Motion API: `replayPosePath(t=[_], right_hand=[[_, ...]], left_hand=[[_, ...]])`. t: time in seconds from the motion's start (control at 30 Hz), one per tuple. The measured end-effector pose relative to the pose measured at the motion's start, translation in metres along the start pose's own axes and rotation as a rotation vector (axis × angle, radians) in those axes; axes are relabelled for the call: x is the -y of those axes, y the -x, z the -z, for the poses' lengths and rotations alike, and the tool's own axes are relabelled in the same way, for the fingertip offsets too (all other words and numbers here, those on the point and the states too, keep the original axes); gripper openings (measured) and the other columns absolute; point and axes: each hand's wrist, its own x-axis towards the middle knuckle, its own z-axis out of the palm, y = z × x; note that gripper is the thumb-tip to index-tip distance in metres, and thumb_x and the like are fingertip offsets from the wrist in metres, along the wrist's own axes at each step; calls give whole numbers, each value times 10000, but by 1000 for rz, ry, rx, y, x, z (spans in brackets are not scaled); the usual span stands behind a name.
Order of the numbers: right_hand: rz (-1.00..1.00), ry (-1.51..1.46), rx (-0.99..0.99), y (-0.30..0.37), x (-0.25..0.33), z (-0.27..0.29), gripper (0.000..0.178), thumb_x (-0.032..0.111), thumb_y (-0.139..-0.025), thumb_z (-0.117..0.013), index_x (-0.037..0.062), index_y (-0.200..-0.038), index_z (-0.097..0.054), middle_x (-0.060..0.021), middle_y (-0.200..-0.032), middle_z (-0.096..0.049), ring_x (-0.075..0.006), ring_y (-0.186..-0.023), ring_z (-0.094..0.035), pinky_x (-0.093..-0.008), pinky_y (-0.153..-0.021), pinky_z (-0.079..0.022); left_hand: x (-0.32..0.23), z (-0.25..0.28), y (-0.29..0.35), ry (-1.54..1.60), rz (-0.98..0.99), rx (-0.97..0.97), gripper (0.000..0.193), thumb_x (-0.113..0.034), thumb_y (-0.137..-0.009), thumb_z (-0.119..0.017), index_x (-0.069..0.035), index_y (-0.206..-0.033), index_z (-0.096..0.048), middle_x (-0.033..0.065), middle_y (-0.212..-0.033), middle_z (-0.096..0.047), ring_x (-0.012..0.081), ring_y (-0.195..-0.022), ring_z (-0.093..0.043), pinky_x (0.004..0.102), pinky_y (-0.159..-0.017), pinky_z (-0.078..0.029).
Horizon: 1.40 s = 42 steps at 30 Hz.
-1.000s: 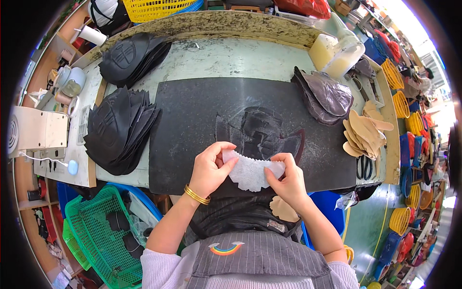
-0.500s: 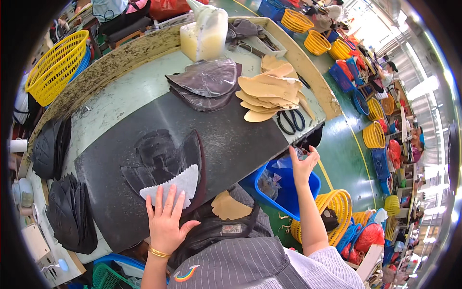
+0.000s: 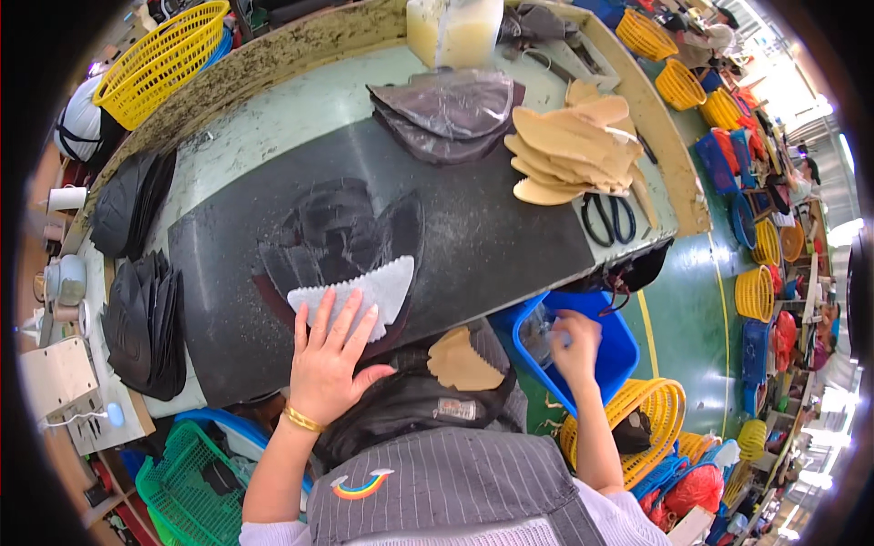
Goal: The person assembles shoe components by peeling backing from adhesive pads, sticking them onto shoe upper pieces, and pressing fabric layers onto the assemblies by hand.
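My left hand (image 3: 330, 369) lies flat with fingers spread. Its fingertips press on a light grey piece with a zigzag edge (image 3: 391, 287). Under that piece are dark, curved fabric pieces (image 3: 332, 227) on the black mat (image 3: 492, 246). My right hand (image 3: 577, 350) hangs over the blue bin (image 3: 621, 357), fingers curled in; a bit of clear plastic seems to show at the fingertips, but blur hides what they hold. Crumpled clear plastic (image 3: 535, 332) lies in the bin. A tan zigzag-edged piece (image 3: 462, 361) rests on my lap.
Tan pieces (image 3: 569, 146) are piled at the far right by black-handled scissors (image 3: 608, 220). Dark plastic-covered pieces (image 3: 446, 114) lie beside a pale container (image 3: 452, 32). Black stacks (image 3: 144, 328) line the left edge. A yellow basket (image 3: 669, 400) stands right of me.
My right hand has dropped from the table's edge to the bin, and its spread fingers have curled in. My left hand stays on the grey piece. The whole view has shifted.
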Motion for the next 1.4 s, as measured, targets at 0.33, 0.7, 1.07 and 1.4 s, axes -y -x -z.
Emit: replayPosePath(t=[0.33, 0.7, 1.07, 1.4], right_hand=[[-157, 384, 502, 29, -25, 2, 317, 228, -684, -738, 31, -902, -619, -111, -934, -605, -221, -898, -575, -320, -740, -466], [761, -40, -340, -230, 192, 19, 63, 24, -788, -582, 23, -851, -577, -141, -807, -553, -314, -832, -543, -389, -691, -446], [185, -811, 314, -198, 251, 17, 84, 84, -863, -598, 2, -877, -605, 15, -753, -587, -35, -683, -514, -192, -615, -423], [845, -519, -61, -128, 290, -2, 205, -22, -736, -665, 3, -934, -622, -78, -801, -557, -162, -632, -559, -255, -589, -459]], left_hand=[[4, 13, 8, 43, 30, -23, 698, -523, -701, -639, -122, -1256, -507, 92, -1368, -416, 341, -1283, -326, 514, -1046, -199], [9, 20, -23, 182, -52, -215, 527, -504, -708, -657, -67, -1000, -614, 90, -1104, -557, 296, -1105, -461, 484, -970, -297], [5, 33, -86, 1232, 353, -519, 255, -143, -796, -678, -19, -1005, -599, 81, -956, -627, 221, -906, -592, 311, -793, -476], [6, 32, -77, 1967, 682, -699, 147, -60, -878, -577, -5, -1014, -592, 37, -904, -638, 84, -788, -601, 216, -708, -494]])
